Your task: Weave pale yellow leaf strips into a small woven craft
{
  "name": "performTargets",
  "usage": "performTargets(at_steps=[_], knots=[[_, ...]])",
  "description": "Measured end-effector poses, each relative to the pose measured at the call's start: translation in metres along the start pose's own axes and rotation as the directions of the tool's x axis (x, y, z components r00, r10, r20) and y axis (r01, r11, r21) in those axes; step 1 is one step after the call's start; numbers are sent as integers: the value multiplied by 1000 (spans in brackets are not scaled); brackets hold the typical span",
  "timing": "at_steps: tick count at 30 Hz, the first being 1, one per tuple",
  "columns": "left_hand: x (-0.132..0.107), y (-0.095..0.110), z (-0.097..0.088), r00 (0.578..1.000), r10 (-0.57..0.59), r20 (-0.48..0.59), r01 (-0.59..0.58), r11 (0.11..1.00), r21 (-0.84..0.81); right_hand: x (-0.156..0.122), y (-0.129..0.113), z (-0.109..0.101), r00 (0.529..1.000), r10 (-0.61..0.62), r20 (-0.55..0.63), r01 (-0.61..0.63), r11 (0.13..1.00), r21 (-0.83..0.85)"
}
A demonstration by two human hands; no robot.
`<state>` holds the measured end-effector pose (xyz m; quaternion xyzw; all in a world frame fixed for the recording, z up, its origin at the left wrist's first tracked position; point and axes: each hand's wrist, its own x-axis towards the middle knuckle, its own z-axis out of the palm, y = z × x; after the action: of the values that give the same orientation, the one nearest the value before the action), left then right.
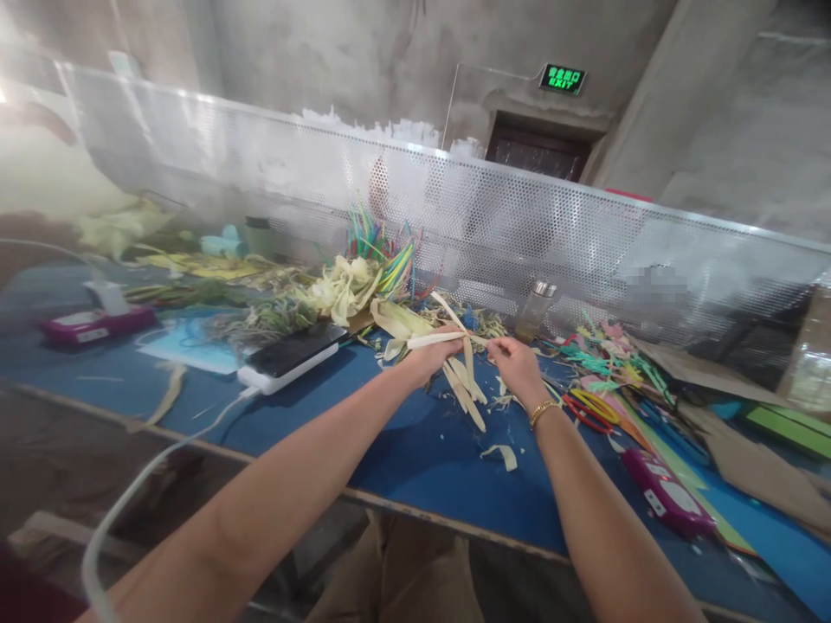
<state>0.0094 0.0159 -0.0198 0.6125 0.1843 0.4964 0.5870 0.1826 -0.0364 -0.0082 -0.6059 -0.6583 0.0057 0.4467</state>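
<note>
Left hand (439,355) and right hand (516,368) pinch crossed husk strips (434,340); one long axis runs sideways between them.

free passage over near blue tabletop (447,480), husk heap (344,290) blocking beyond, black phone (299,348) left, purple power strip (668,495) right

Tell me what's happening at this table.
At a blue table, a person's left hand holds crossed, pale, flat, husk-like strips, while the right hand appears to pinch one end. A curled, pale scrap lies loose on the table, and a clear bottle with a silver lid stands beyond the right hand.
</note>
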Motion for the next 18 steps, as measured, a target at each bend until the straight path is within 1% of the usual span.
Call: performTargets(at_steps=[2,3,4,6,8,10,13,15,18], knots=[[-1,0,2,999,23,26,-23,1000,14,-1,-4,1,998,-61,23,61,998,30],[-2,0,3,999,27,31,-28,999,33,-2,-7,2,996,-76,56,70,993,95],[-2,0,3,999,21,34,-23,998,62,-3,-10,4,992,-77,100,58,981,186],[-3,2,3,1000,-11,30,7,994,108,-5,-16,8,981,-49,185,-25,925,380],[-3,4,2,998,-49,41,44,991,123,-7,-20,12,972,-29,231,-94,858,505],[-4,6,0,995,-70,73,59,988,142,-8,-21,14,968,-26,251,-124,817,563],[-3,7,-2,993,-67,97,47,979,197,-9,-21,18,965,-5,261,-166,761,628],[-2,5,-3,994,-53,95,31,975,220,-9,-21,21,963,33,268,-215,693,687],[1,3,-6,994,-41,98,17,970,242,-7,-21,21,955,123,268,-288,585,758]])
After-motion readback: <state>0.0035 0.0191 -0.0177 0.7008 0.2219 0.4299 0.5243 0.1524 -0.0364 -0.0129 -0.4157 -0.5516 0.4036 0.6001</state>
